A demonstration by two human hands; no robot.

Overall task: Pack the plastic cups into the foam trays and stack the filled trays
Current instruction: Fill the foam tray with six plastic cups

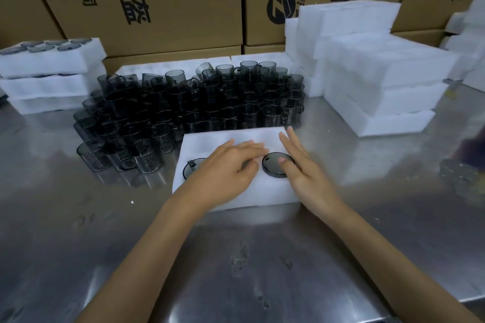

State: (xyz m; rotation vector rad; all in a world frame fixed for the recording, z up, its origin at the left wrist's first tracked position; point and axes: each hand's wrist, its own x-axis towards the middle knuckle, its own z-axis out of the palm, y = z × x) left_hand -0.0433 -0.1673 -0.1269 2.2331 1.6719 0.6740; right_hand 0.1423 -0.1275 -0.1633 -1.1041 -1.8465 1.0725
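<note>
A white foam tray lies on the steel table in front of me. Dark round cup bottoms show in its near row: one at the left and one at the right. My left hand lies flat over the tray's middle, fingers straight, covering whatever sits there. My right hand lies flat with its thumb on the right cup bottom. Behind the tray stands a big heap of smoky plastic cups.
Filled foam trays are stacked at the left. Empty foam trays are piled at the right and behind the cups. Cardboard boxes wall off the back. A clear object lies at the right edge of the steel table.
</note>
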